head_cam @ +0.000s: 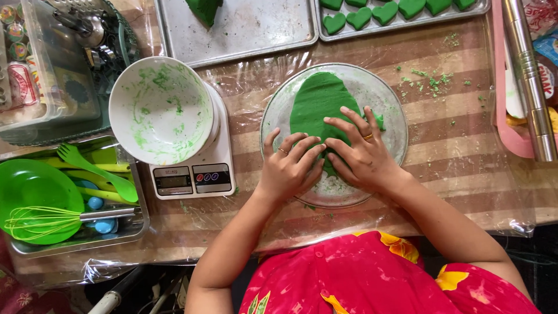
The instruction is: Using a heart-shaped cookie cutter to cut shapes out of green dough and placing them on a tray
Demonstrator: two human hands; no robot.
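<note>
The fingers (349, 125) of the right hand (361, 152) are spread flat on the green dough (317, 102), a ring on one; the fingers of the left hand (289, 167) lie apart and press its near edge. The dough sits on a round glass plate (388, 110) on the plastic-covered desk (453, 134). To the left a smeared white bowl (161, 110) stands on a kitchen scale (195, 177); beyond, a tray (482, 8) holds green heart shapes (359, 17)
</note>
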